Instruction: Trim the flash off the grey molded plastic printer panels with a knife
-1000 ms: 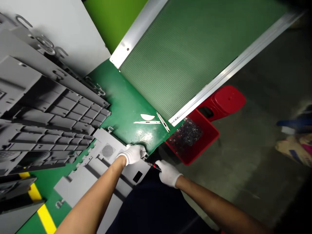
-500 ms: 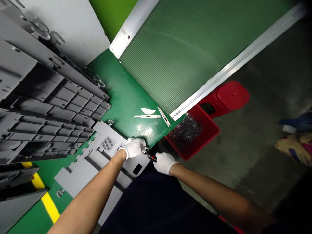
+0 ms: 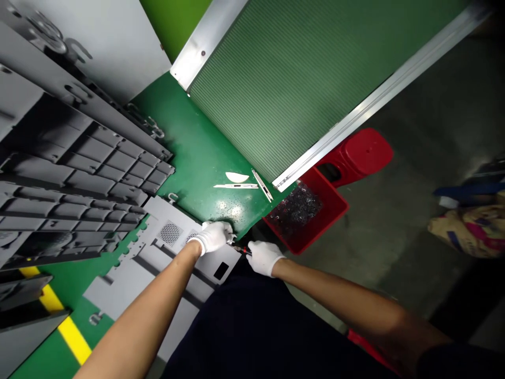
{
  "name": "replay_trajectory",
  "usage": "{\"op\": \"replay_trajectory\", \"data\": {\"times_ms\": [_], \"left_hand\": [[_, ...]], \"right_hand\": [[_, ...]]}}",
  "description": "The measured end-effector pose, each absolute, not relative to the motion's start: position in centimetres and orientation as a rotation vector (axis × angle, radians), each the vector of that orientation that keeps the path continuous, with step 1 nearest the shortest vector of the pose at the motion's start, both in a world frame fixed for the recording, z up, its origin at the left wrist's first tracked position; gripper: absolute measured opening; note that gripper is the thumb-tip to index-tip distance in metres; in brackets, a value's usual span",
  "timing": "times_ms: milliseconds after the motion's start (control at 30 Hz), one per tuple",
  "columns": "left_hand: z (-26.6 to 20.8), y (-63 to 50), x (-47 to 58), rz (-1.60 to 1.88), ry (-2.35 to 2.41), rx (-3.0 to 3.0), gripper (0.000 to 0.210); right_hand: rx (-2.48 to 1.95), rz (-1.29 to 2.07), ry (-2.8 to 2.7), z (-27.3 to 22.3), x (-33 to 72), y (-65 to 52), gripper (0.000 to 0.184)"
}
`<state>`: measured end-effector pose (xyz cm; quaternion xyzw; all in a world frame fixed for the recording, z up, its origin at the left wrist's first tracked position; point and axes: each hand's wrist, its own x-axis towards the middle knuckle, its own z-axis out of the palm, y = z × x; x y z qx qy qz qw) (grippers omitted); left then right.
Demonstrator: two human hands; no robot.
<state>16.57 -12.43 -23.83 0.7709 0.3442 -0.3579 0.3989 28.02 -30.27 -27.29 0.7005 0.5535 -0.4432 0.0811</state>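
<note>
Grey panel [image 3: 134,289]: lies flat on the green table [image 3: 189,142], partly under the left forearm, one corner at the grip. The left hand [image 3: 216,237], gloved in white, rests with curled fingers at that corner; whether it pinches the rim or a small piece there cannot be told. The right hand [image 3: 263,257], likewise gloved, is clenched around a red-and-black hand tool [image 3: 244,251], its tip at the same corner; the state of the tip is too small to read. The panel appears stiff and moulded, probably plastic and light for its breadth, and may slide on the smooth table. Sound holding places, in this assessment, are the solid outer rim and plain flat areas; the mesh patch [image 3: 170,233], left of the grip, and the projecting loop [image 3: 96,318], at the far lower left, look more breakable. Just beyond the grip lie a white half-moon piece [image 3: 237,177] and two slim white cutters, one lying crosswise [image 3: 235,186], one slanted [image 3: 262,185]. Right of the grip stands a red bin [image 3: 339,210] of small dark pieces; well to the left, stacked grey panels [image 3: 94,142].
</note>
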Motion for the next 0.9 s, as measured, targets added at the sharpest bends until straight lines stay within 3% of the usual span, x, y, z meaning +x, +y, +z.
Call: {"op": "replay_trajectory", "data": {"times_ms": [500, 633, 767, 833, 900], "left_hand": [[-25.0, -11.5, 15.6, -0.683, 1.013, 1.823, 0.014], [-24.9, -11.2, 16.2, -0.527, 1.043, 1.835, 0.014], [-24.5, -14.1, 20.3, -0.272, 0.862, 1.748, 0.024], [-24.1, -15.2, 22.0, -0.178, 0.726, 1.693, 0.039], [-23.8, -15.0, 22.1, -0.254, 0.632, 1.891, 0.047]], "right_hand": [[2.048, -1.369, 1.601, -28.1, 28.8, -29.3, 0.025], [2.169, -1.398, 1.473, -29.0, 31.2, -30.6, 0.033], [2.352, -1.434, 1.188, -30.0, 31.7, -33.4, 0.037], [2.409, -1.475, 1.053, -30.6, 31.3, -35.1, 0.037], [2.447, -1.521, 0.947, -31.1, 30.7, -36.7, 0.037]]}}
